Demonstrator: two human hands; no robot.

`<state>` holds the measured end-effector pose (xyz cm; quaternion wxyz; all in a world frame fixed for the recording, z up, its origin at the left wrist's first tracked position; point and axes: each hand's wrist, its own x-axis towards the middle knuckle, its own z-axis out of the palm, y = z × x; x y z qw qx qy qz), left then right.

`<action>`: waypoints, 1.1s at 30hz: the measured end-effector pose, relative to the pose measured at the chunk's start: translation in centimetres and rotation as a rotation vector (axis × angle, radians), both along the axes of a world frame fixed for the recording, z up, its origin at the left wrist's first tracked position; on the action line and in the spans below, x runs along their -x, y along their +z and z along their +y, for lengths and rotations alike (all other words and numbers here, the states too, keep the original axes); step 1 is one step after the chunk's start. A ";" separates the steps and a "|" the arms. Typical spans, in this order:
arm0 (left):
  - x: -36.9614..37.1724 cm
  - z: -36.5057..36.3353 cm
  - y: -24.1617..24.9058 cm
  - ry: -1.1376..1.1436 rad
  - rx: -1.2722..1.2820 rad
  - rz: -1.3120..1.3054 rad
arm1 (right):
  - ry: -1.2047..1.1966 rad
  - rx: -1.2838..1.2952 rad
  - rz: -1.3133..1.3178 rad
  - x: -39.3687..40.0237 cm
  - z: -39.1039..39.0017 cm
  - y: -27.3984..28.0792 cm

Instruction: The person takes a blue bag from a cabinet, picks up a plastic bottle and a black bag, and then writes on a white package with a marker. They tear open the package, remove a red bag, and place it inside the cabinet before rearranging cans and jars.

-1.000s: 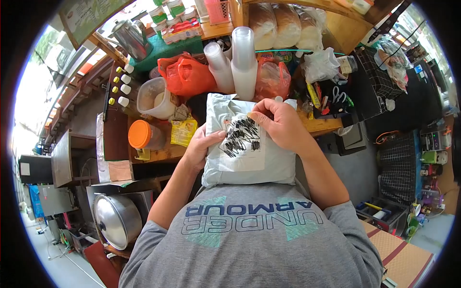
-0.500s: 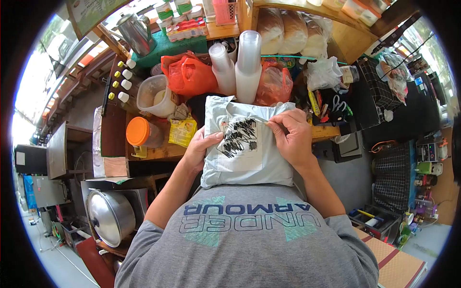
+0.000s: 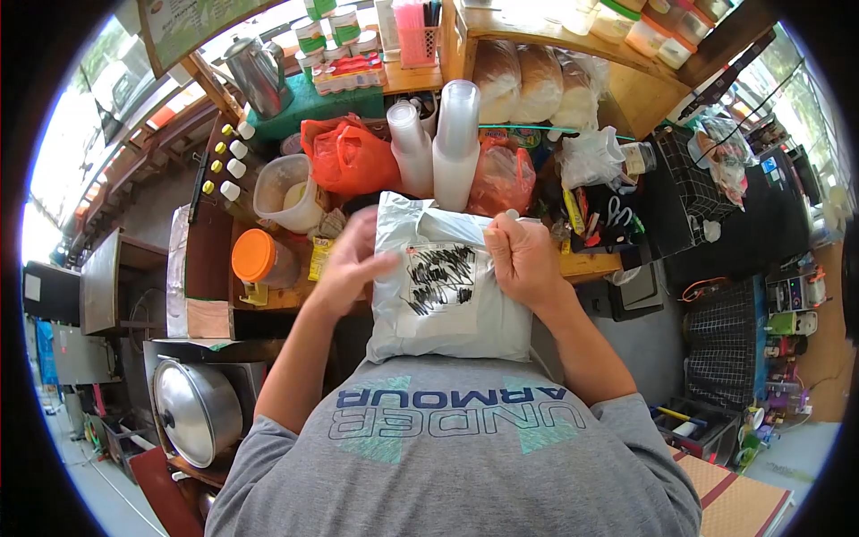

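A pale grey plastic mailing bag (image 3: 506,327) stands tilted against my shirt front, its label (image 3: 440,279) scribbled over in black. My right hand (image 3: 525,259) is closed on its upper right edge, thumb on the near face and fingers curled. At the bag's left edge is my left hand (image 3: 351,267), blurred by motion. Its thumb is apart from the fingers and points toward the label, and nothing shows in its grasp. The bag's upper edge is creased near my right hand. What lies inside the bag is hidden.
Behind the bag stand stacked plastic cups (image 3: 455,148), a red plastic bag (image 3: 347,154) and bread loaves (image 3: 540,82). An orange-lidded jar (image 3: 259,257) and a clear tub (image 3: 284,192) are left. Scissors (image 3: 619,212) lie right. A lidded metal pot (image 3: 199,412) sits low left.
My left hand has come away from its hold on the bag's left side and moved left and up. My right hand has closed more tightly at the top edge.
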<state>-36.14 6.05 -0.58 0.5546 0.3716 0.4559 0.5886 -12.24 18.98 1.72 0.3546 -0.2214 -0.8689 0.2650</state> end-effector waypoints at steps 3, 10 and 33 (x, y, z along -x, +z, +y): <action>0.5 1.3 6.0 0.274 -0.210 0.760 | 0.078 0.064 0.066 0.2 -0.4 0.4; -2.8 4.5 9.3 -0.463 -0.544 1.295 | 0.151 -0.075 0.207 0.6 -1.6 1.1; -1.5 4.3 12.2 -0.813 -0.738 1.289 | 0.306 -0.098 -0.076 -0.9 -3.1 5.0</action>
